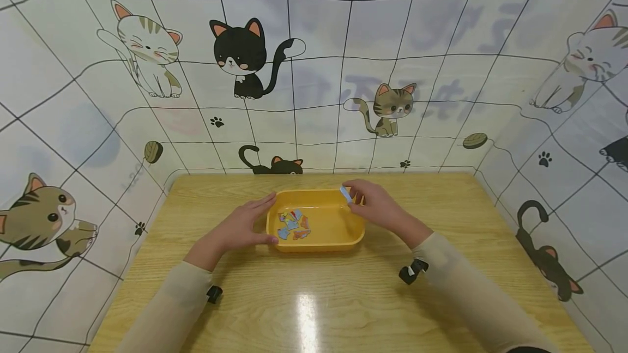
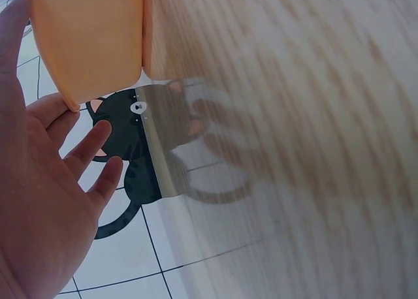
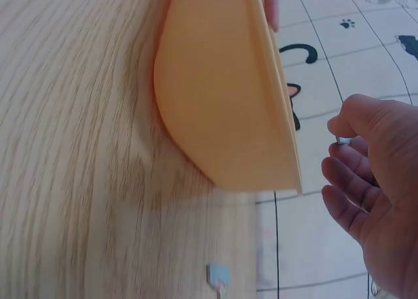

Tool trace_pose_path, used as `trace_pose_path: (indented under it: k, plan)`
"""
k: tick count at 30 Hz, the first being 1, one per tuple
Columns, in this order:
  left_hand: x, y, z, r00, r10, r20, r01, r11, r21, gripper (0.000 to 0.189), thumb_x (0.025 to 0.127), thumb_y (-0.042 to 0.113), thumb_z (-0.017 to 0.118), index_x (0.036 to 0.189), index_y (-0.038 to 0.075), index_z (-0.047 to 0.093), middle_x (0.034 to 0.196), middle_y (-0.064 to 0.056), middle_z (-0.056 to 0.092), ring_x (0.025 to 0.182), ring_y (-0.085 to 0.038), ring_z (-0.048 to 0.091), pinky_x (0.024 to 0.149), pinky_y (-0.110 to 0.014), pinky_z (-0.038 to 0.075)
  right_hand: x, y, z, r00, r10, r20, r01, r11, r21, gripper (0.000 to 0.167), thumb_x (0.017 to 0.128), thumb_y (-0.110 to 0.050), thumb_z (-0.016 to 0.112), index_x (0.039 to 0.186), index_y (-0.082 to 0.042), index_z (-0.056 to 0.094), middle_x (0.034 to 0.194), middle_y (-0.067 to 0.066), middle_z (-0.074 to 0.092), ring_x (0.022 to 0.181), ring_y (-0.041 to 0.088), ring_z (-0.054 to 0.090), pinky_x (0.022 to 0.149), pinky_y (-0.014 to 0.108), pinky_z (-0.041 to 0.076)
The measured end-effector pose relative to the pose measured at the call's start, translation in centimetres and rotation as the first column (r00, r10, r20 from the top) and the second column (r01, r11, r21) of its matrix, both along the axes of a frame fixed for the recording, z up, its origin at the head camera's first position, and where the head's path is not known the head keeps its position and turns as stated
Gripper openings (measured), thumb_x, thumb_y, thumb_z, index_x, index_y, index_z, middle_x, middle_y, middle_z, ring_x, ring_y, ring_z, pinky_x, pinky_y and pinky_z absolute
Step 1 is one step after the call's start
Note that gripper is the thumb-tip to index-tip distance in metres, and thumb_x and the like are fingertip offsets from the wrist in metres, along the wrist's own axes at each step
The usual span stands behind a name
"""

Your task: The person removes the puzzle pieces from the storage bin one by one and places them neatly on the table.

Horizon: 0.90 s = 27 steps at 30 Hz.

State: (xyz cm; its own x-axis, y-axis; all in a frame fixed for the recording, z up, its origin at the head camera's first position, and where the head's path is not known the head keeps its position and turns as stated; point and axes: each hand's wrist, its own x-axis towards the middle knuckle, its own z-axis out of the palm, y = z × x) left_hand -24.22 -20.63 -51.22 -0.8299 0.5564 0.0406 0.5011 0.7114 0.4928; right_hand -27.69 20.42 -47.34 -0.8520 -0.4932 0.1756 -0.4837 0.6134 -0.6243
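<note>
A yellow plastic tray [image 1: 321, 247] stands on the wooden table, with several small flat puzzle pieces [image 1: 293, 224] in blue, orange and red grouped in its left half. My left hand [image 1: 241, 226] is spread along the left end, fingertips at the back left corner and thumb at the front left one. Over the back right corner, my right hand [image 1: 375, 204] pinches a pale blue puzzle piece [image 1: 345, 194] between thumb and index finger. The right wrist view shows this piece edge-on, the other fingers loosely bent. There, another small pale blue piece [image 3: 219, 276] lies on the tabletop beside the tray.
The light wooden table [image 1: 245, 304] ends just behind the tray at a wall covering [image 1: 319, 86] printed with cats and grid lines. This covering also rises on the left and right. Each wrist wears a small black device [image 1: 413, 271].
</note>
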Motion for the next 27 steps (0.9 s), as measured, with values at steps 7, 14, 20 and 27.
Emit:
trace_pose_path:
  k: [7,14,20,27]
  plan:
    - [0.0,-0.1,-0.2,1.0,0.008,0.005,-0.007,1.0,-0.003,0.115,0.088,0.067,0.085,0.175,0.014,0.034,0.184,0.004,0.021,0.164,-0.039,0.031,0.129,-0.071,0.024,0.4,2.0,0.0,0.999,-0.043,-0.011,0.043,0.999,-0.011,0.053,0.1,-0.005,0.08,0.15,-0.002,0.064,0.108,0.005,0.069,0.089,0.021,0.064,0.074,0.039,0.058]
    - [0.0,-0.1,-0.2,1.0,-0.001,-0.008,0.001,1.0,0.002,0.113,0.089,0.066,0.085,0.175,0.013,0.035,0.184,0.004,0.023,0.163,-0.041,0.033,0.128,-0.073,0.026,0.6,3.7,0.0,0.996,-0.086,-0.035,0.085,0.996,-0.022,0.054,0.1,-0.005,0.079,0.151,-0.001,0.063,0.108,0.006,0.07,0.091,0.021,0.065,0.076,0.04,0.058]
    - [0.0,0.0,-0.2,1.0,-0.005,-0.013,0.005,1.0,0.014,0.112,0.089,0.066,0.085,0.174,0.011,0.036,0.183,0.003,0.024,0.162,-0.042,0.035,0.127,-0.074,0.027,0.7,5.1,0.0,0.994,-0.105,-0.043,0.104,0.994,-0.031,0.053,0.101,-0.006,0.078,0.152,-0.001,0.063,0.107,0.007,0.07,0.09,0.021,0.066,0.074,0.038,0.057]
    - [-0.1,0.0,-0.2,1.0,-0.003,-0.015,0.003,1.0,0.015,0.112,0.089,0.064,0.086,0.174,0.012,0.036,0.183,0.002,0.025,0.162,-0.041,0.034,0.127,-0.074,0.027,1.1,6.9,-0.2,0.991,-0.131,0.005,0.131,0.991,-0.03,0.054,0.103,-0.005,0.077,0.154,0.0,0.059,0.11,0.011,0.069,0.082,0.02,0.068,0.068,0.034,0.059]
